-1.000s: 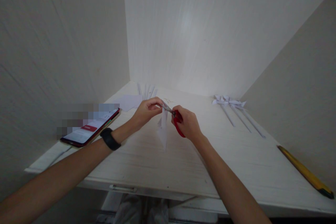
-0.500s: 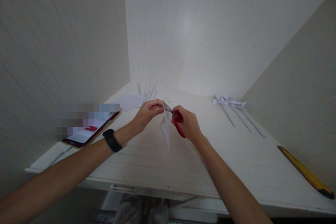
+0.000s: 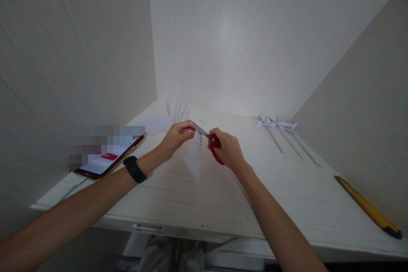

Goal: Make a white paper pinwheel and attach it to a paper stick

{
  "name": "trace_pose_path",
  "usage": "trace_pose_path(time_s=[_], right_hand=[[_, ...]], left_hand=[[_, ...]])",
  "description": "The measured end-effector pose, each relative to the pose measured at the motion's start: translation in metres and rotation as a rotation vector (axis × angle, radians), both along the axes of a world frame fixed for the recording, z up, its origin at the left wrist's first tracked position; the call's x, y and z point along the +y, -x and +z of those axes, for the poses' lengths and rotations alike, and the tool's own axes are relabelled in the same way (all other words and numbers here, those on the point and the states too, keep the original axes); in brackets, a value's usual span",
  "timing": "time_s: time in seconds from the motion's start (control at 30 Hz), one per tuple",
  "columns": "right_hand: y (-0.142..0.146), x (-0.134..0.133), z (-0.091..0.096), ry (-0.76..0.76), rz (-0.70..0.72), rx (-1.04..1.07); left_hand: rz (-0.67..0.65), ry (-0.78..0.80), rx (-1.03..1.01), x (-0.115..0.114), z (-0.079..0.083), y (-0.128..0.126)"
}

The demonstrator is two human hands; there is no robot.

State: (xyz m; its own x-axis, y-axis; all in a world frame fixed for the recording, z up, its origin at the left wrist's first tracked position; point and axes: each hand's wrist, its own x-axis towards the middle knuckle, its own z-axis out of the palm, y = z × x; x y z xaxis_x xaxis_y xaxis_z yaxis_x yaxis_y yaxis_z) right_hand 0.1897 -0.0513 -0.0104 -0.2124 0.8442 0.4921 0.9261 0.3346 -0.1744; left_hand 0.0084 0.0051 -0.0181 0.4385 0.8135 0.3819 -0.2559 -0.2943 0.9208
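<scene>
My left hand [image 3: 176,136] pinches the top of a folded white paper piece [image 3: 194,159], which hangs down above the white desk [image 3: 191,204]. A black band sits on that wrist. My right hand [image 3: 227,149] is closed round red-handled scissors [image 3: 213,143]; their metal blades reach left to the paper's top edge, right by my left fingertips. Both hands are held close together over the middle of the desk.
A phone [image 3: 106,159] with a lit screen lies at the desk's left. Rolled paper sticks [image 3: 178,111] and a flat sheet [image 3: 156,123] lie at the back. Paper pinwheels on sticks [image 3: 283,131] lie at the right, a yellow-handled tool [image 3: 366,206] by the right wall.
The hanging paper has turned and spread, showing a wider face now. Both hands have stayed almost in place with the scissors at the paper's top.
</scene>
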Motion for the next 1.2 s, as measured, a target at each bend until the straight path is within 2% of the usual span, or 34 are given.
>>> trace_pose_path(time_s=[0.33, 0.57, 0.9, 1.2], right_hand=[[-0.004, -0.004, 0.003, -0.065, 0.018, -0.017], [-0.002, -0.006, 0.009, -0.122, 0.11, 0.033], [-0.001, -0.006, 0.008, -0.025, 0.103, 0.113], [-0.001, -0.004, 0.006, -0.017, 0.086, 0.115]], left_hand=[[0.031, -0.095, 0.01, -0.004, 0.007, 0.001], [0.05, -0.179, 0.036, -0.007, 0.016, 0.002], [0.058, -0.193, 0.064, -0.007, 0.018, 0.003], [0.069, -0.25, 0.086, -0.005, 0.017, 0.003]])
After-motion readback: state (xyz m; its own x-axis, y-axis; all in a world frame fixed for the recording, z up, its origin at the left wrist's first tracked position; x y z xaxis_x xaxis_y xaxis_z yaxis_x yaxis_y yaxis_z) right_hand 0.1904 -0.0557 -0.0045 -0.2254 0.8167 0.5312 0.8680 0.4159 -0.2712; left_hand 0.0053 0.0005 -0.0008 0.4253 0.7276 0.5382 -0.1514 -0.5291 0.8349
